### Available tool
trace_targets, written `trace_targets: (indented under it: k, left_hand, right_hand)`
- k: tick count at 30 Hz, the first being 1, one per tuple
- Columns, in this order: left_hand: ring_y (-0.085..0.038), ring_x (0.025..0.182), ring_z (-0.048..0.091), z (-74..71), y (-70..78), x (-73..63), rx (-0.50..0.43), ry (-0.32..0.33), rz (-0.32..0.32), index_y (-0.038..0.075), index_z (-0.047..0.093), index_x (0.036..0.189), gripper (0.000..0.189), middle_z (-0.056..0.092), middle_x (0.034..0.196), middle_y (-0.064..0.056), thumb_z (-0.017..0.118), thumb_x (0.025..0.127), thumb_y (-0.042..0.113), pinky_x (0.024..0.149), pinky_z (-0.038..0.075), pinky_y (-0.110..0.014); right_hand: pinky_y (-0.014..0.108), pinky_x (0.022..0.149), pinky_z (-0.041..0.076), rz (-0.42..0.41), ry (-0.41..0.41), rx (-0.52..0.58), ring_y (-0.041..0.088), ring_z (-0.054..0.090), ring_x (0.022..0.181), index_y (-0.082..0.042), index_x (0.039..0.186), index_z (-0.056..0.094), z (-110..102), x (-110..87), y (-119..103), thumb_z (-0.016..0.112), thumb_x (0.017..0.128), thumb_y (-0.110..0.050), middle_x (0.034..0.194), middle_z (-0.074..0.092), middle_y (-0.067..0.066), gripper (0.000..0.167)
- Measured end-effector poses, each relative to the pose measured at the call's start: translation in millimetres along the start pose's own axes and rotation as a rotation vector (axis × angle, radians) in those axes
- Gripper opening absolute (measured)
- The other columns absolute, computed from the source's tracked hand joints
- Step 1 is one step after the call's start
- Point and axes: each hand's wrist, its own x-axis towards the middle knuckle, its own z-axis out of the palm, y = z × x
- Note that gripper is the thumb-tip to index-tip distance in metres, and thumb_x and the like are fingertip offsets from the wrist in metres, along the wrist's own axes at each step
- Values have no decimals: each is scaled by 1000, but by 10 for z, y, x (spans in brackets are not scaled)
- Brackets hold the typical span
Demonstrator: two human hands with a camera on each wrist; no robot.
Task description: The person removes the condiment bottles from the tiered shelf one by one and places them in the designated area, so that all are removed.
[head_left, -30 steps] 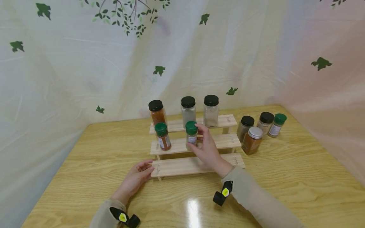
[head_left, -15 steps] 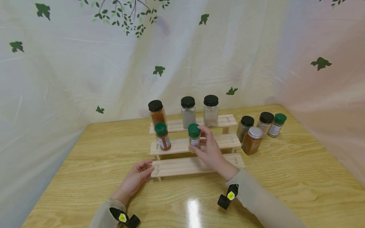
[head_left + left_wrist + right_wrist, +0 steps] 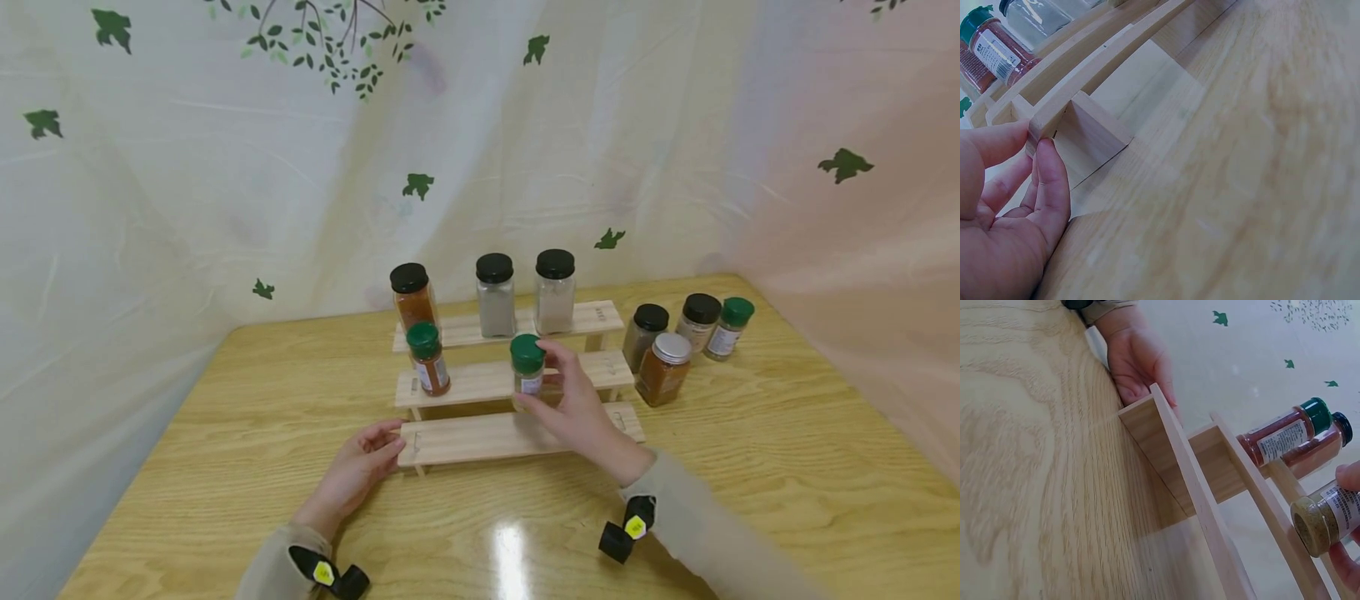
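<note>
My right hand grips a green-capped spice jar between thumb and fingers, at the middle tier of a three-tier wooden rack. In the right wrist view, the base of this spice jar shows at the middle tier's front edge, apparently off the board. My left hand pinches the left end of the bottom tier; in the left wrist view, thumb and fingertips meet at the board's corner. A green-capped jar of red spice stands at the middle tier's left end.
Three black-lidded jars stand on the top tier: an orange-red one, a grey one and a pale one. Right of the rack, several more jars are grouped on the wooden table, including a silver-lidded one. A printed curtain hangs behind.
My right hand has carried the green-capped spice jar to the right along the middle tier and slightly toward me. The left hand stays at the rack's left end.
</note>
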Motion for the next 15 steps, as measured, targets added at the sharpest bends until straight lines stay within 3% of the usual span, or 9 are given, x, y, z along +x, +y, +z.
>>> trace_targets:
  k: [9, 15]
  left_hand:
    - [-4, 81, 51, 2, 6, -8, -8, -8, 9, -5, 42, 134, 43, 50, 96, 4, 54, 95, 7, 72, 47, -19]
    - [-4, 81, 51, 8, 13, -10, -23, -8, 10, -5, 43, 133, 42, 51, 96, 2, 54, 95, 7, 71, 47, -18]
  right_hand:
    - [35, 80, 54, -42, -33, -28, 31, 56, 102, -4, 131, 29, -158, -68, 20, 74, 72, 11, 117, 52, 19, 76]
    - [36, 82, 53, -11, -43, -48, 27, 55, 103, -3, 132, 29, -237, -140, 46, 73, 73, 11, 117, 52, 19, 75]
